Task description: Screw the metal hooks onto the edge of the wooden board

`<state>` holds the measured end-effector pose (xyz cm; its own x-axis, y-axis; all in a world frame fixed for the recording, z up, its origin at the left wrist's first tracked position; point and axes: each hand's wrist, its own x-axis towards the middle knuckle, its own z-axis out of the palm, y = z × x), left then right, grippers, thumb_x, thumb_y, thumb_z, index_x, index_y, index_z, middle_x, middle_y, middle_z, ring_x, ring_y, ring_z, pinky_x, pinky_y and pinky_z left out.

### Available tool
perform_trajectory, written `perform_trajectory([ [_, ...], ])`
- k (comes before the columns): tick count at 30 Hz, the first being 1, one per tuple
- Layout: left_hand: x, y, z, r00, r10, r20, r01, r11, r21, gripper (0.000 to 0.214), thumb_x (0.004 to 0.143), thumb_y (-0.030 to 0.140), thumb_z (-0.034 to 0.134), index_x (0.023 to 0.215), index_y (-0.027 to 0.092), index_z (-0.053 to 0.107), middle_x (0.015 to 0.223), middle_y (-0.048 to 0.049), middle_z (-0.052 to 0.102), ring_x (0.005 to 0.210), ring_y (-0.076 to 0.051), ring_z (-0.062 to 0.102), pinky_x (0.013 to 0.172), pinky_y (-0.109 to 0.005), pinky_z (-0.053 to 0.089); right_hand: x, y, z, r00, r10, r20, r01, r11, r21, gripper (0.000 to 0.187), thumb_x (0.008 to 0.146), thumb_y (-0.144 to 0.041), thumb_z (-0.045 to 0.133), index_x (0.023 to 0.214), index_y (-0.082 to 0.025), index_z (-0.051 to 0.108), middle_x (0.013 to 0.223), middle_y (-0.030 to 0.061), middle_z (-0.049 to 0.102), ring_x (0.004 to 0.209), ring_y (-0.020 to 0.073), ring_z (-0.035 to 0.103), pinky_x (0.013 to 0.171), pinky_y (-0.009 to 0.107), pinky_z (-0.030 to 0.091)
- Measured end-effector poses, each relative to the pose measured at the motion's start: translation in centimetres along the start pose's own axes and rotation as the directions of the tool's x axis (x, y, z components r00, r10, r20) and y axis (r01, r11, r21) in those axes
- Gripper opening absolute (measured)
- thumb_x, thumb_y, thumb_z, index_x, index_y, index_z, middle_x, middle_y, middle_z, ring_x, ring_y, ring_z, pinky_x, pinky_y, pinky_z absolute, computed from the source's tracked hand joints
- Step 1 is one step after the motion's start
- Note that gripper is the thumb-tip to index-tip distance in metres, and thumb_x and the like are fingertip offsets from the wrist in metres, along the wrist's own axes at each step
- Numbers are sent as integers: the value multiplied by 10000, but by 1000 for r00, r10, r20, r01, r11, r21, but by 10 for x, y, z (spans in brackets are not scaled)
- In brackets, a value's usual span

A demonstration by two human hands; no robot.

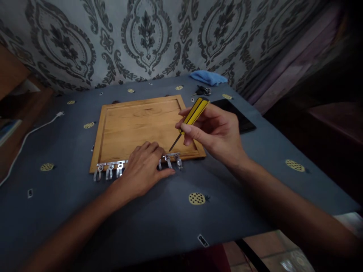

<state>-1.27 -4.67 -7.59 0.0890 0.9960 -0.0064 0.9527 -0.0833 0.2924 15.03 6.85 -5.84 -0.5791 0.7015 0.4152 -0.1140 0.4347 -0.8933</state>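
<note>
A wooden board (136,124) lies flat on a table under a grey-blue cloth. Along its near edge runs a metal rail of hooks (109,169). My left hand (146,166) lies flat over the middle of that rail, fingers stretched out and pressing down on it. My right hand (212,130) is closed round a yellow and black screwdriver (193,115). The screwdriver slants down to the left, and its tip sits just above the right end of the hook rail.
A dark phone (235,113) lies on the cloth right of the board. A blue cloth (208,77) and a bunch of keys (202,90) sit by the patterned wall. A white cable (31,132) trails at left. The table's near edge drops off at bottom right.
</note>
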Motion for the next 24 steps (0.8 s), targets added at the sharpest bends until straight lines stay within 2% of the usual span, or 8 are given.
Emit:
perform_trajectory([
  [5,-1,1,0,1000,-10,13,10,1000,2,412,862,507,715,1070,159,644,1087,-83,651,1029,-280,579,903,-437,482,-4,8,3,997,37,75,-43,996,81,386,802,-490,813,1005,-195,671,777,-21,644,573,90,607,521,218,572],
  [11,0,1,1,1000,-13,5,13,1000,8,417,854,520,718,1049,158,649,1080,-85,649,1024,-284,579,887,-442,485,-7,11,6,997,34,73,-40,995,90,393,813,-500,799,1011,-189,662,848,-4,665,607,93,635,555,222,579],
  [24,0,3,-1,1000,-29,8,29,1000,9,390,858,516,719,1044,182,644,1055,-72,651,1014,-272,588,884,-426,492,-11,17,8,997,23,72,-26,999,34,351,836,-475,787,983,-181,665,822,-7,657,601,99,621,576,243,553],
])
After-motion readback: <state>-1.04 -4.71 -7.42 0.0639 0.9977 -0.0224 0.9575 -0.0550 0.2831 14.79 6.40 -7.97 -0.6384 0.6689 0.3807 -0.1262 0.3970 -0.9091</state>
